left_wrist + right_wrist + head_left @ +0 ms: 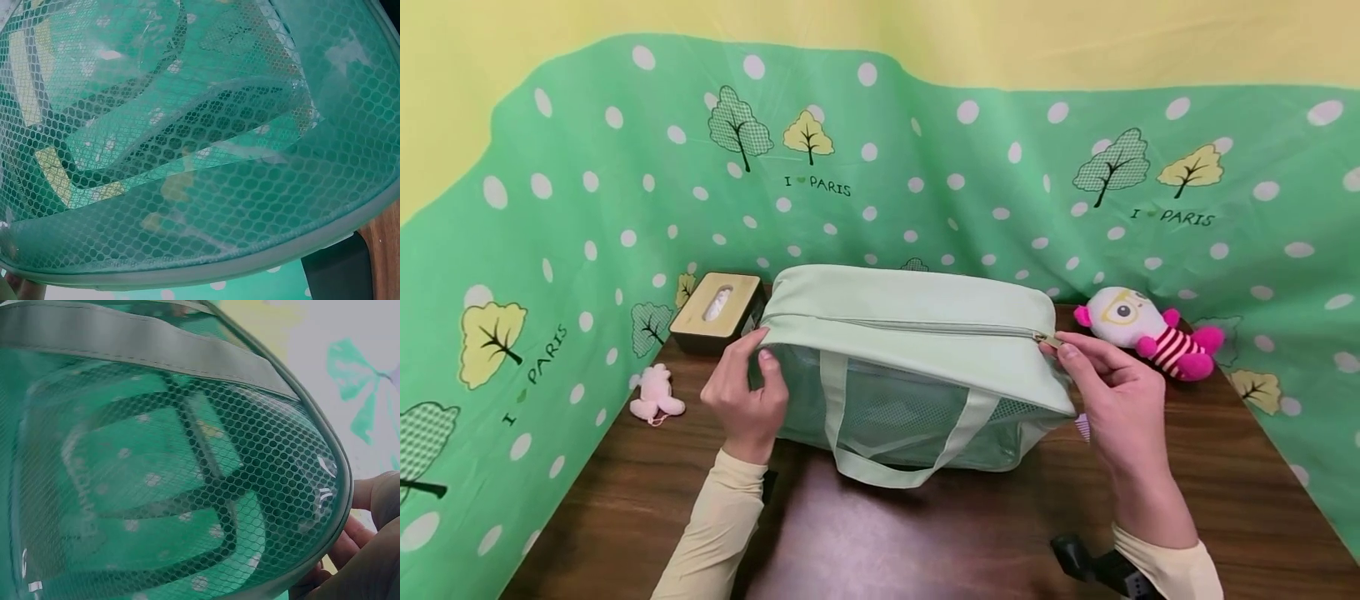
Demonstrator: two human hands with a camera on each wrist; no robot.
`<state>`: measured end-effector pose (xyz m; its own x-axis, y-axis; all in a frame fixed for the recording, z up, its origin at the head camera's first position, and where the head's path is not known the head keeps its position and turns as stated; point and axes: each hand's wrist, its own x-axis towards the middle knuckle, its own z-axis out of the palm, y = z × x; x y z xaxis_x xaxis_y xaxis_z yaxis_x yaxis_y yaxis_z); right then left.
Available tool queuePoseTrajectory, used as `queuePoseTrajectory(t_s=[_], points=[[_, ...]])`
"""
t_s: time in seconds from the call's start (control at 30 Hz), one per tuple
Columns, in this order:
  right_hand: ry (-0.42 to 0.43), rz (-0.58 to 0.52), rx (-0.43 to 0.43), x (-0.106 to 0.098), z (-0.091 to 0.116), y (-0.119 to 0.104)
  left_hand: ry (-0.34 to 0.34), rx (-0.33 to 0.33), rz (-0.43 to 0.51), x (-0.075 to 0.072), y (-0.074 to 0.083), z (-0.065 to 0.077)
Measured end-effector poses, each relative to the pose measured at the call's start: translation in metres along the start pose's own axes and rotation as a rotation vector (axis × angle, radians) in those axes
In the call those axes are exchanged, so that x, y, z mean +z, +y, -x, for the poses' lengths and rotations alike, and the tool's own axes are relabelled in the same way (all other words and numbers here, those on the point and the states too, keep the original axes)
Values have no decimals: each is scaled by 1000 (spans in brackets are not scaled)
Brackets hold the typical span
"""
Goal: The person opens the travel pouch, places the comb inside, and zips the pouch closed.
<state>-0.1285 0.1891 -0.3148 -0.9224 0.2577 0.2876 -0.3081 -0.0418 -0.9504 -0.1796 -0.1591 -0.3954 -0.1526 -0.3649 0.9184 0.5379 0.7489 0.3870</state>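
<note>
A pale green toiletry bag with clear and mesh sides stands on the table, its strap handle hanging down in front. Along its top runs a zipper. At the right end of that zipper my right hand pinches the zipper pull between thumb and finger. My left hand holds the bag's upper left corner with curled fingers. Both wrist views look closely at the mesh end panels; the right fingers show beside the bag's edge, while the left hand is mostly hidden there.
Behind the left hand is a black tissue box with a wooden lid. A small pink plush toy lies on the left, a larger pink and white plush on the right. Printed green cloth surrounds the wooden table.
</note>
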Motion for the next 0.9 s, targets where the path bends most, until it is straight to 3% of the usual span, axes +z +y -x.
queuePoseTrajectory(t_s=[0.13,0.27,0.37,0.47,0.6,0.8,0.9], points=[[-127,264,40,-8,-7,-14,-8,6,4,2,1,2],[-264,580,11,-14,-20,-29,-3,-6,10,2,1,2],[-340,641,23,-11,-29,-36,3,-11,8,0,0,0],[-388,646,31,-7,-35,-40,-9,-10,8,-1,0,-1],[-418,572,49,-3,-40,-42,-25,-11,15,-1,1,-1],[-490,300,209,5,-46,-40,-12,-17,4,-2,1,-3],[-485,288,260,10,-49,-42,-19,-23,1,-2,1,-3]])
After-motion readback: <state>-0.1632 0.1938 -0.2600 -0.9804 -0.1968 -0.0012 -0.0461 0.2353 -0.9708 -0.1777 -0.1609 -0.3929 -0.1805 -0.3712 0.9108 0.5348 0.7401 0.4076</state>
